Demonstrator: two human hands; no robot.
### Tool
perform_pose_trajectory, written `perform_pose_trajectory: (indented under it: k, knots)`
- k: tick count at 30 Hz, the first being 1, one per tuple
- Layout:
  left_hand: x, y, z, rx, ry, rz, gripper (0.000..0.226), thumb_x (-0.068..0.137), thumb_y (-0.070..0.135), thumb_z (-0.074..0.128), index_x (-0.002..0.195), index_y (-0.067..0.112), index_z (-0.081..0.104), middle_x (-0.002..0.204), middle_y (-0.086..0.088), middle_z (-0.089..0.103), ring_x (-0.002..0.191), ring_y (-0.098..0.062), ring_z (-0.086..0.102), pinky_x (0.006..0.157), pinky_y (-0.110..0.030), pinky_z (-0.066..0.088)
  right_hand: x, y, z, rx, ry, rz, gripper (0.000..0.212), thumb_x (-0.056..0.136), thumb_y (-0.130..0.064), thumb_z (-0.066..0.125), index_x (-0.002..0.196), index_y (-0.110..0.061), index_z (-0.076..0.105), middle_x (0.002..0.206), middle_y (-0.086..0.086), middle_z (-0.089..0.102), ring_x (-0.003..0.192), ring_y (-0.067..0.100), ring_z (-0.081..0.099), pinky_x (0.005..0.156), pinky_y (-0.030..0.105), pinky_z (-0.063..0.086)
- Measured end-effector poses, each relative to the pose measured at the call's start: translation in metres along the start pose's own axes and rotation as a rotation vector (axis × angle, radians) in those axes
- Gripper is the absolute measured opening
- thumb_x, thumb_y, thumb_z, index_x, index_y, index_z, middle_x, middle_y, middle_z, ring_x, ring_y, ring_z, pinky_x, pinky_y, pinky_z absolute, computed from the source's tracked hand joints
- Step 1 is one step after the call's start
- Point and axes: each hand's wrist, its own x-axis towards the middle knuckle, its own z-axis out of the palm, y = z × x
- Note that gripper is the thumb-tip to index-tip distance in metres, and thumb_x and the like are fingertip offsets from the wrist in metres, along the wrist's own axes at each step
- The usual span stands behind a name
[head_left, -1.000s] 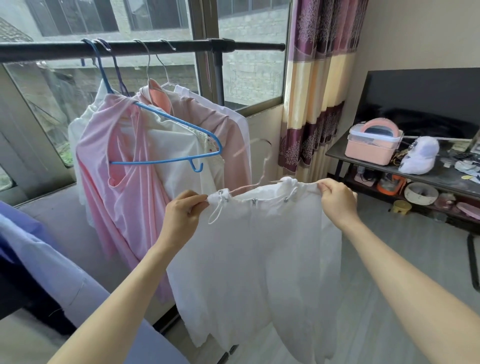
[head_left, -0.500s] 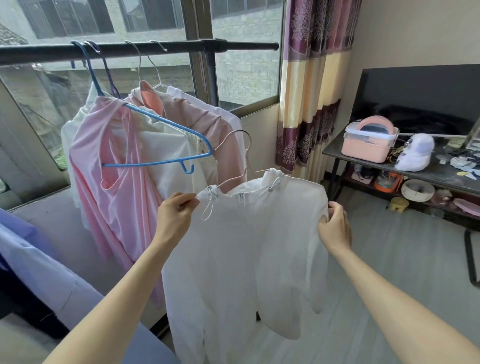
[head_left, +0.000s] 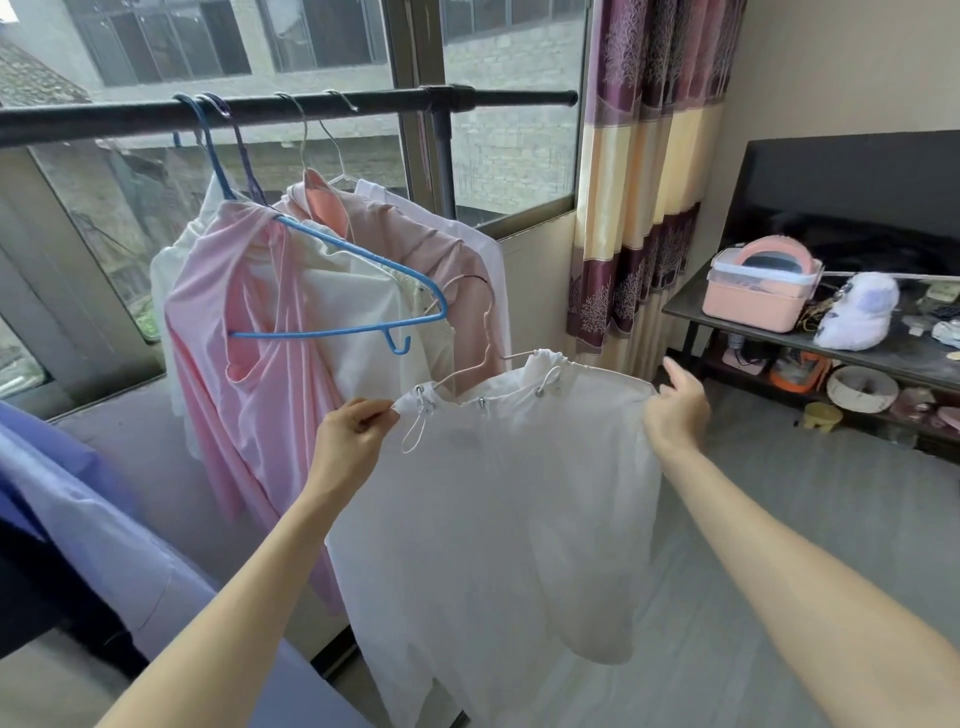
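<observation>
The black rail (head_left: 311, 111) runs across the window and is my reference for everything else. Pink and cream tops (head_left: 249, 364) hang bunched under its middle, one on a blue hanger (head_left: 337, 332). The white garment (head_left: 493, 493) that I am hanging is held up in the air, below the rail and toward its free right end, in front of those tops and not yet on the bar. It drapes in loose folds from the shoulder line and looks thin, very light and limp. I judge it will sag and slide wherever it is not supported, so the shoulders or the hanger are the places to hold it, not the body of the cloth. My left hand (head_left: 348, 441) pinches the garment's left shoulder corner between thumb and fingers, and my right hand (head_left: 675, 410), well apart from it, lies against the right shoulder edge with its fingers stretched out and blurred, not clamped on anything that I can see. A pale wire hanger (head_left: 487, 338) sits inside the neck, with its hook standing up toward the rail but well short of it. A thin cord loop (head_left: 415, 431) dangles just beside my left fingers, which could snag.
</observation>
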Motion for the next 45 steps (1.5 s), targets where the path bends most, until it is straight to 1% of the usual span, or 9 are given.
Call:
perform_pose_trajectory:
  k: [6, 10, 16, 21, 24, 26, 31, 35, 45]
  knots:
    - [-0.009, 0.007, 0.021, 0.036, -0.055, 0.03, 0.01, 0.083, 0.007, 0.065, 0.089, 0.006, 0.073, 0.078, -0.001, 0.062, 0.064, -0.008, 0.051, 0.058, -0.01, 0.035, -0.067, -0.051, 0.034, -0.078, -0.372, -0.703, 0.036, 0.086, -0.014, 0.045, 0.119, -0.011, 0.059, 0.098, 0.005, 0.068, 0.1, 0.022, 0.059, 0.093, 0.032, 0.039]
    - [-0.017, 0.01, 0.019, -0.006, 0.002, 0.081, 0.008, 0.077, 0.002, 0.07, 0.085, 0.002, 0.074, 0.073, 0.007, 0.061, 0.064, 0.003, 0.054, 0.062, -0.007, 0.037, -0.063, -0.051, 0.032, -0.197, -0.471, -0.658, 0.019, 0.094, -0.025, 0.049, 0.096, -0.01, 0.06, 0.053, -0.009, 0.045, 0.065, 0.022, 0.047, 0.063, 0.028, 0.031]
    - [-0.033, 0.011, 0.005, 0.085, -0.112, 0.363, 0.026, 0.076, 0.032, 0.068, 0.097, 0.018, 0.071, 0.093, 0.016, 0.061, 0.089, -0.004, 0.052, 0.083, -0.032, 0.044, -0.05, -0.036, 0.035, -0.066, -0.423, -0.568, 0.023, 0.096, -0.016, 0.044, 0.081, -0.003, 0.055, 0.068, 0.01, 0.059, 0.071, 0.032, 0.053, 0.069, 0.04, 0.04]
    - [-0.029, -0.022, -0.017, 0.239, -0.203, -0.068, 0.073, 0.08, 0.035, 0.067, 0.142, 0.022, 0.029, 0.137, 0.003, 0.041, 0.127, -0.016, 0.036, 0.107, -0.035, 0.03, -0.044, -0.044, 0.03, 0.051, -0.378, -0.505, 0.025, 0.097, -0.014, 0.041, 0.075, -0.007, 0.049, 0.061, -0.008, 0.047, 0.066, 0.021, 0.045, 0.063, 0.028, 0.031]
    - [-0.032, -0.03, -0.014, 0.242, -0.248, -0.208, 0.016, 0.086, 0.022, 0.061, 0.102, 0.018, 0.06, 0.092, 0.002, 0.062, 0.093, -0.022, 0.055, 0.075, -0.028, 0.044, -0.041, -0.047, 0.029, 0.073, -0.35, -0.506, 0.026, 0.098, -0.014, 0.04, 0.074, -0.006, 0.05, 0.06, -0.007, 0.046, 0.065, 0.022, 0.045, 0.061, 0.028, 0.029]
    - [-0.034, -0.031, -0.01, 0.247, -0.158, -0.221, 0.026, 0.089, 0.014, 0.053, 0.063, 0.012, 0.05, 0.057, 0.002, 0.045, 0.065, -0.024, 0.043, 0.055, -0.03, 0.03, -0.038, -0.046, 0.028, 0.06, -0.337, -0.511, 0.025, 0.097, -0.013, 0.041, 0.074, -0.007, 0.049, 0.059, -0.008, 0.046, 0.065, 0.022, 0.044, 0.063, 0.029, 0.03]
    - [-0.031, -0.034, -0.013, 0.311, -0.025, -0.295, 0.018, 0.088, 0.006, 0.045, 0.092, 0.002, 0.062, 0.067, 0.001, 0.059, 0.068, -0.021, 0.051, 0.061, -0.028, 0.036, -0.032, -0.04, 0.023, 0.031, -0.352, -0.483, 0.025, 0.098, -0.015, 0.04, 0.075, -0.008, 0.049, 0.06, -0.01, 0.046, 0.063, 0.018, 0.044, 0.065, 0.029, 0.032]
    - [-0.03, -0.029, -0.02, 0.269, 0.043, -0.253, 0.035, 0.091, 0.009, 0.042, 0.124, 0.01, 0.055, 0.121, -0.008, 0.061, 0.111, -0.026, 0.056, 0.088, -0.029, 0.039, -0.037, -0.042, 0.023, -0.043, -0.544, -0.525, 0.029, 0.098, -0.021, 0.041, 0.074, -0.009, 0.052, 0.063, -0.009, 0.049, 0.064, 0.016, 0.049, 0.067, 0.03, 0.038]
    - [-0.005, 0.014, -0.071, 0.801, -0.124, -0.107, 0.031, 0.091, 0.031, 0.044, 0.115, 0.018, 0.058, 0.122, -0.008, 0.055, 0.112, -0.029, 0.052, 0.094, -0.043, 0.043, -0.097, -0.104, 0.049, -0.154, -1.197, -0.526, 0.02, 0.095, -0.008, 0.043, 0.077, -0.011, 0.051, 0.063, 0.002, 0.056, 0.05, 0.012, 0.051, 0.056, 0.024, 0.043]
